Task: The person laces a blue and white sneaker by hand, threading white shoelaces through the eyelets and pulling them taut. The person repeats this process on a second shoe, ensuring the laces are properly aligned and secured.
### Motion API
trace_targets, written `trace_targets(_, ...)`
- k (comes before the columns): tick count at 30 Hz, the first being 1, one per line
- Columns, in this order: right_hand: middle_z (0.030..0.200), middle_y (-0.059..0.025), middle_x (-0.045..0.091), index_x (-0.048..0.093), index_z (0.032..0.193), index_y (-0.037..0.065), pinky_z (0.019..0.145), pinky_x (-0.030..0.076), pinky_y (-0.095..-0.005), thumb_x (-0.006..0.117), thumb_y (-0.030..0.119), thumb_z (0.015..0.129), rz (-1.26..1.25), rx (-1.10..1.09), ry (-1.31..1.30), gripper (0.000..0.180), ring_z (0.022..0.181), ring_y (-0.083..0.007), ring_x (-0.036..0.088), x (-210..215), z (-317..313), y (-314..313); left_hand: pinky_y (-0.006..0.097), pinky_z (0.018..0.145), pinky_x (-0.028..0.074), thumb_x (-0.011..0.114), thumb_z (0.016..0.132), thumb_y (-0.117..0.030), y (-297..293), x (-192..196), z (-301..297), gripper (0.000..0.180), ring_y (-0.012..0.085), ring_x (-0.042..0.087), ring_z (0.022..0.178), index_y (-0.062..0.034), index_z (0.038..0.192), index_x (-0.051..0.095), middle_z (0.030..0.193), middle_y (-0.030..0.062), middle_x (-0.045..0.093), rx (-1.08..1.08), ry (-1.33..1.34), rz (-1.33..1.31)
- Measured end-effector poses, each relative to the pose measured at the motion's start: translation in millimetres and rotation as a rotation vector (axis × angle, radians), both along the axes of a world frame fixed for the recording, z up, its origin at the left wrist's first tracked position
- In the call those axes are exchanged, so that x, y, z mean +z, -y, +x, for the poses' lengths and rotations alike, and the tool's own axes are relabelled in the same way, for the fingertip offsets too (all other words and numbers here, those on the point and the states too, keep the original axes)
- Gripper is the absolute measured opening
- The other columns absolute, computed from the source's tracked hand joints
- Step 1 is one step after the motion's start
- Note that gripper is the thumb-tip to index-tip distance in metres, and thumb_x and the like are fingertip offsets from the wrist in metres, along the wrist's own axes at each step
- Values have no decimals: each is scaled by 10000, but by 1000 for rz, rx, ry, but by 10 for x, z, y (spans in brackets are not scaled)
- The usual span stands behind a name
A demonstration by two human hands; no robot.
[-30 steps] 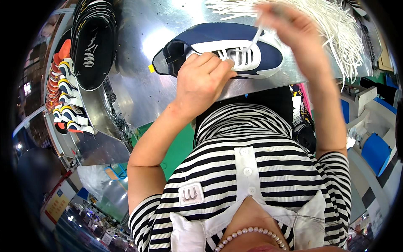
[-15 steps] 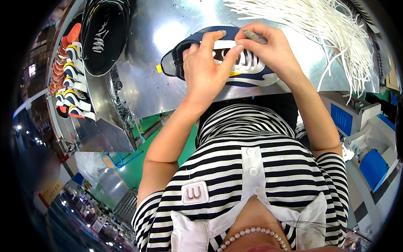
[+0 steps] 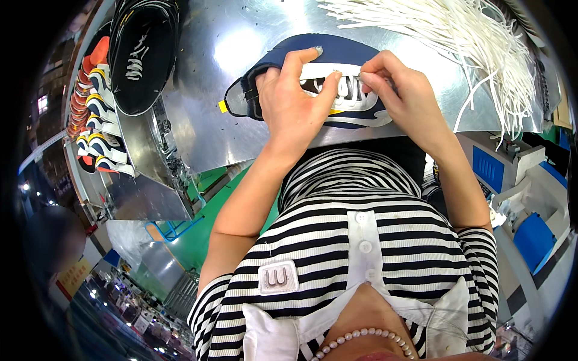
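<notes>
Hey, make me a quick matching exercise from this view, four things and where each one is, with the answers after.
1. White shoelaces
2. Black shoe upper
3. Beaded necklace
4. Navy-and-white shoe upper

A. Bottom of the view
B. At the left hand and right hand
C. Upper right
D. Upper left

Pairs: 1-C, 2-D, 3-A, 4-B

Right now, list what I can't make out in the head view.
- Left hand: some fingertips, hidden by the hand itself and the shoe.
- Right hand: whether its fingertips pinch a lace, hidden by the fingers.
- Shoe's heel interior: partly covered by the left hand.
- Black shoes: far end cut off by the top edge; lower ones hidden under the top one.
- Lace pile: cut off by the top edge.
</notes>
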State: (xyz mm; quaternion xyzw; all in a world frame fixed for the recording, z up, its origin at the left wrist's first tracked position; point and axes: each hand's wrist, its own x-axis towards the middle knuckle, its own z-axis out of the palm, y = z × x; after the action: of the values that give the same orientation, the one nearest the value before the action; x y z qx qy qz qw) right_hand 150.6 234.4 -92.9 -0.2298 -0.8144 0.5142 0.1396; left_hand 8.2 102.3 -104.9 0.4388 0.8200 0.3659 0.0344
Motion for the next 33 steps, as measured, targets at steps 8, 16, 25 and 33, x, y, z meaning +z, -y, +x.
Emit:
trace_targets(8, 755, -143, 655, 537, 935, 33, 597, 482, -403, 576, 128, 949, 473, 99, 41, 103, 694, -347, 637, -80, -298, 70, 345, 774, 448, 773, 806, -170, 34, -22, 112, 340, 229, 592, 801, -52, 1107, 666, 857, 78, 706, -100, -63, 27)
trace_targets(16, 713, -137, 633, 591, 976, 48, 604, 469, -415, 566, 183, 960, 342, 144, 164, 139, 661, -344, 618, 103, -256, -4, 352, 830, 459, 856, 749, -282, 36, 71, 77, 477, 229, 601, 845, -38, 1103, 650, 960, 106, 709, -32, 86, -55)
trace_targets(25, 714, -101, 645, 598, 1033, 34, 606, 472, -332, 581, 134, 955, 222, 52, 130, 129, 641, -242, 629, 319, 44, -98, 380, 793, 410, 832, 737, -334, -16, -53, 21, 444, 257, 561, 733, -87, 1058, 652, 829, 57, 670, -47, -6, 50)
trace_targets(33, 701, -93, 641, 573, 971, 21, 583, 466, -322, 598, 127, 953, 138, 44, 71, 111, 617, -236, 620, 133, -4, -41, 350, 871, 430, 832, 757, -246, -5, 17, 65, 431, 243, 586, 886, -40, 1093, 656, 923, 83, 708, -12, 8, -33)
